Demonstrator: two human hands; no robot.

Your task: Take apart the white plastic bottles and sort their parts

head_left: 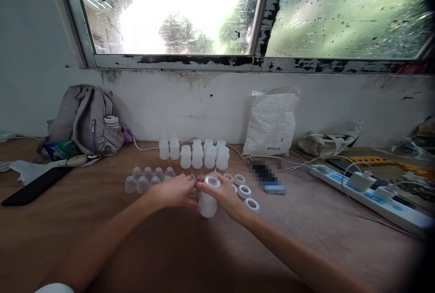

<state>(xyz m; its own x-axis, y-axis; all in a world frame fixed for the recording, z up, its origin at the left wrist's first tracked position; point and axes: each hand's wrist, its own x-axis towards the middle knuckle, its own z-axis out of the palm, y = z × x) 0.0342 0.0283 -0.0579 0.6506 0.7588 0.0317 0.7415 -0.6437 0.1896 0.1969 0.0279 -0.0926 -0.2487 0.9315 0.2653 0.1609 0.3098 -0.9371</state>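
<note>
My right hand (pixel 227 195) is closed around the upper part of a translucent baby bottle (pixel 208 207), which stands near the middle of the table. A white collar ring (pixel 213 181) with a clear middle sits at the bottle's top, under the fingers. My left hand (pixel 176 192) is palm down just left of the bottle, its fingers stretched out and the thumb apart, close to the bottle's side. Its fingertips reach over small clear pieces that are mostly hidden. Left of it are several clear domed caps (pixel 142 185). Several white rings (pixel 252 205) lie right of my right hand.
Behind my hands stand several open bottles (pixel 197 157) and two capped bottles (pixel 163 148). A phone (pixel 270 179), a white plastic bag (pixel 272 123) and a power strip (pixel 370 197) with cables are to the right. A grey backpack (pixel 86 120) and a black flat case (pixel 36 186) are left.
</note>
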